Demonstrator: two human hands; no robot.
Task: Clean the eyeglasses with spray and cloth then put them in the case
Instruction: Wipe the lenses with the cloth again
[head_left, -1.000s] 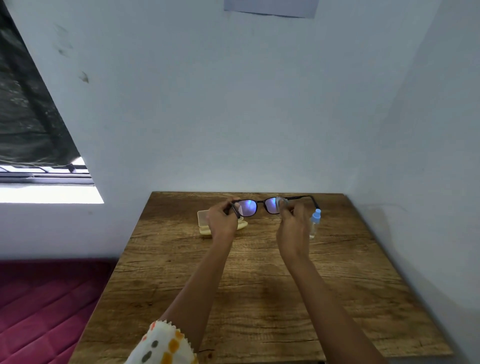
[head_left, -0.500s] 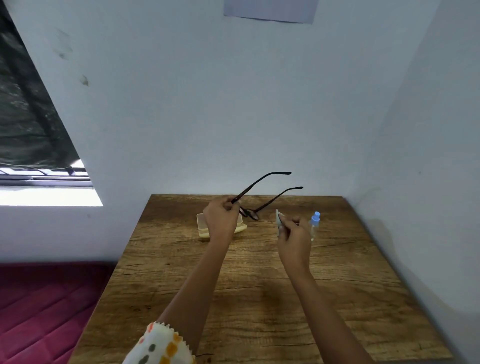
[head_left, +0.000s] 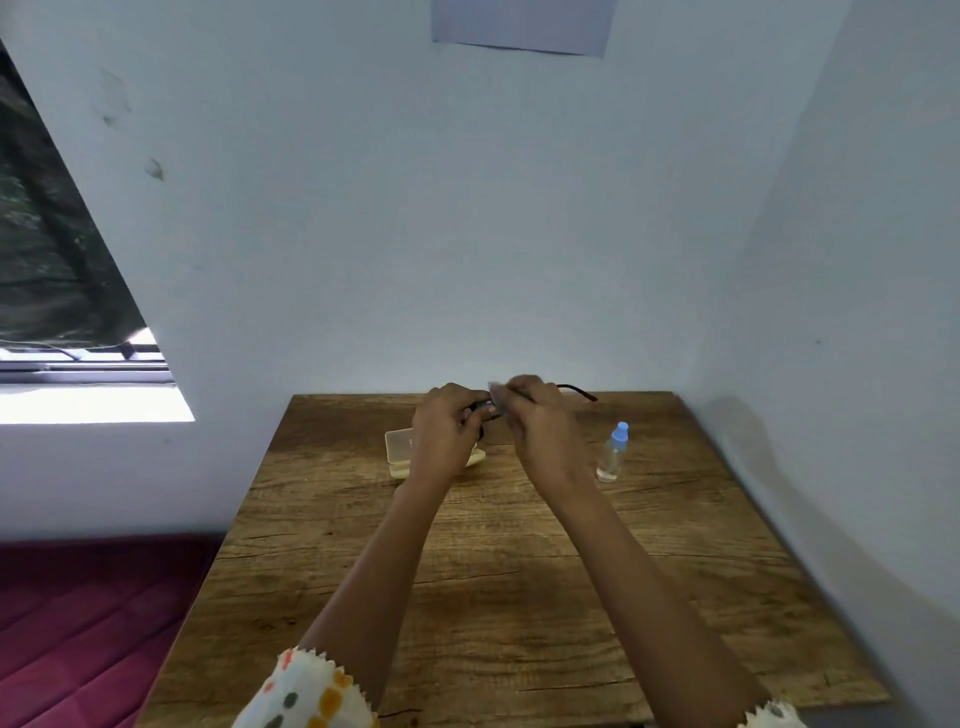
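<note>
Eyeglasses (head_left: 575, 389) over the far end of the table (head_left: 519, 571), mostly hidden between my hands: left hand (head_left: 445, 434) curled round the frame, right hand (head_left: 543, 431) apparently pinching the cloth (head_left: 496, 396) onto a lens; I'd rub lightly, bracing the frame.

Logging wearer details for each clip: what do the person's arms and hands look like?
Bare forearms, no watch; left hand and right hand ungloved. The left sleeve is white with orange, yellow and grey spots and a zigzag edge; the right sleeve, barely in view, looks alike.
</note>
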